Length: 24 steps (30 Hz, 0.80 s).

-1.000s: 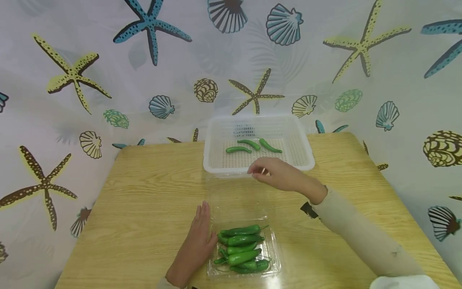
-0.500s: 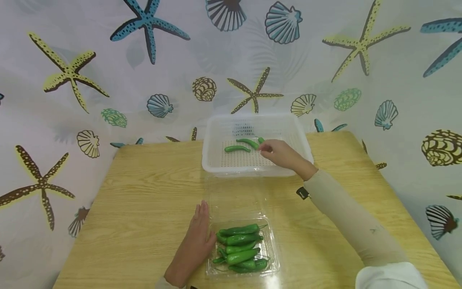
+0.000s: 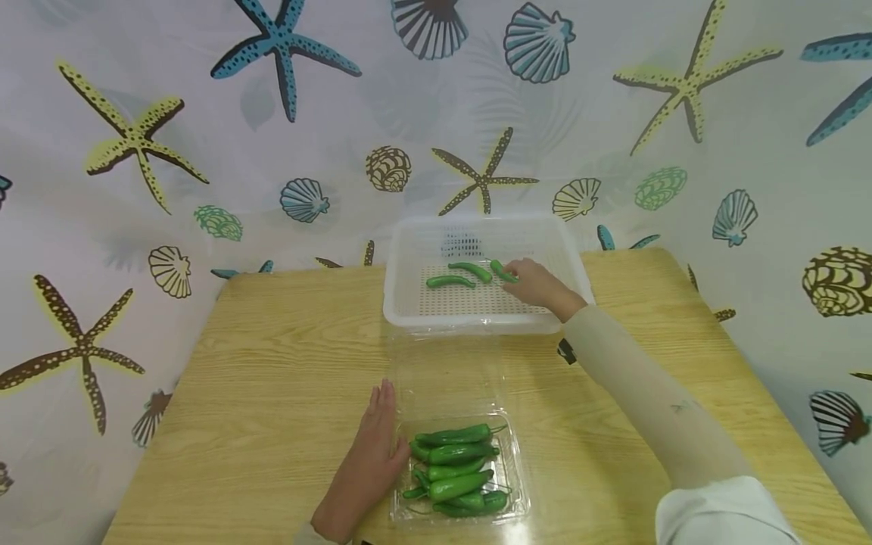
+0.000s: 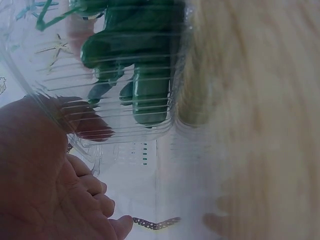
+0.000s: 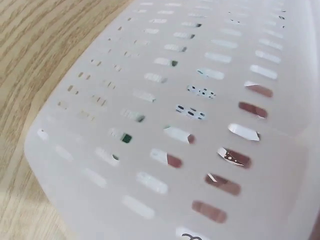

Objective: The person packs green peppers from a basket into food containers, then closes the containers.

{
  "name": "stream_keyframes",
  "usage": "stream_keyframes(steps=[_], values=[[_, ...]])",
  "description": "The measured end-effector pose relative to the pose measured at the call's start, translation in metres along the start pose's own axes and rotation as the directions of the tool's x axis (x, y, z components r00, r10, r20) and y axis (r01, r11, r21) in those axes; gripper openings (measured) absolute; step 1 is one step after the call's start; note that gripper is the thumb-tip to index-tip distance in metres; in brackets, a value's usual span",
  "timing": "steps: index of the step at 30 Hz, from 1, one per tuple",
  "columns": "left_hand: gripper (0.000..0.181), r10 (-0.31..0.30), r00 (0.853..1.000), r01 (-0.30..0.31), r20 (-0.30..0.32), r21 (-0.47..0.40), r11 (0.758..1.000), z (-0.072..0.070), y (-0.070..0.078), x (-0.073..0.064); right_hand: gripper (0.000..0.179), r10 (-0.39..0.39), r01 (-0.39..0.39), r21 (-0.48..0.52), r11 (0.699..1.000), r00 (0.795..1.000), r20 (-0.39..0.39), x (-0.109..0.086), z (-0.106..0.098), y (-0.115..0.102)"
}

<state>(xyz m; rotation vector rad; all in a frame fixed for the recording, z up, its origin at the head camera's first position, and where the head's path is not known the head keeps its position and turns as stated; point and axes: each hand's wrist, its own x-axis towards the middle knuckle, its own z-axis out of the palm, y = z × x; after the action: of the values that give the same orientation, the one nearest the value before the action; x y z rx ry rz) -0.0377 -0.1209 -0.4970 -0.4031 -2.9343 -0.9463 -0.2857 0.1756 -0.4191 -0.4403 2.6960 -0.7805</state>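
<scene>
In the head view, my right hand (image 3: 536,284) reaches into a white plastic basket (image 3: 395,306) and pinches a green chili pepper (image 3: 502,272), covering its right end. Two more green chilies, one in front (image 3: 450,281) and one behind (image 3: 470,270), lie to its left. My left hand (image 3: 368,462) rests along the left side of a clear plastic clamshell box (image 3: 521,477), fingers straight and thumb at the rim. Several green chilies (image 3: 459,484) fill this box. The left wrist view shows the thumb (image 4: 82,120) through the box wall. Basket slots hide most of the right hand in its wrist view.
The clamshell's clear lid (image 3: 446,371) lies folded back flat between box and basket, its far edge by the basket's front rim. Everything stands on a wooden table (image 3: 286,363). Behind it hangs a patterned cloth (image 3: 327,136) with starfish and shells.
My right hand has moved from above the basket's front rim, back and to the right, down to the rightmost chili. The left hand has stayed by the box.
</scene>
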Motion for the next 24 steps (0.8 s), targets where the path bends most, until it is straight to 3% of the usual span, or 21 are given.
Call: stream_keyframes(steps=[5,11,24], values=[[0.081,-0.002,1.000,0.002,-0.003,-0.003,1.000,0.000,0.001,-0.001,0.058,0.114,-0.110,-0.067,0.992,0.992,0.058,0.008,0.006,0.007],[0.081,-0.012,1.000,0.012,0.002,-0.001,1.000,0.002,0.001,-0.002,0.062,0.187,-0.179,-0.106,0.978,0.980,0.074,0.013,0.014,0.013],[0.080,-0.007,1.000,0.007,0.013,0.013,1.000,0.000,-0.001,0.000,0.064,0.219,-0.199,-0.166,0.966,0.970,0.106,0.022,0.020,0.016]])
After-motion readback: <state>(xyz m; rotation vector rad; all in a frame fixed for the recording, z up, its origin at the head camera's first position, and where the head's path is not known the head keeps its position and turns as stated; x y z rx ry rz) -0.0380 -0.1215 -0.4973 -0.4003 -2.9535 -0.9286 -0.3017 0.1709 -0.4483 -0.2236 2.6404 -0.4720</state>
